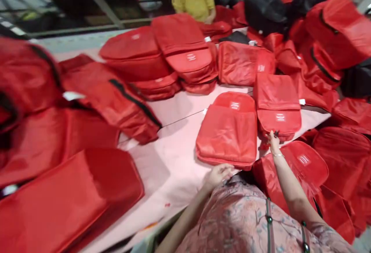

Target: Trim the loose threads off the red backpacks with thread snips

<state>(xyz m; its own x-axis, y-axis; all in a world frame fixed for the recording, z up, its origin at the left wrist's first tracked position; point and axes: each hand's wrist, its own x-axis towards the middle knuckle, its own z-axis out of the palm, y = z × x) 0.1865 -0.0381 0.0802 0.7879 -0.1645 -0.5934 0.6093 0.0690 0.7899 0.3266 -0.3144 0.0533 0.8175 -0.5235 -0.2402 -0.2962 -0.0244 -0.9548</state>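
A red backpack (227, 133) lies flat on the pale pink table cover (176, 145), a small white logo on its top end. My left hand (220, 174) is at its near edge, fingers curled against the rim in what looks like a pinch. To the right, a second red backpack (278, 94) lies with its logo end towards me. My right hand (273, 141) is closed at that bag's near edge. A small dark object (276, 133) pokes out between its fingers; blur hides its exact kind.
Several red bags (185, 52) stand along the far side. More lie on the left, including a large red bag (72, 199), and a heap of red bags (342, 160) fills the right. A person in a yellow top (193, 0) is across the table.
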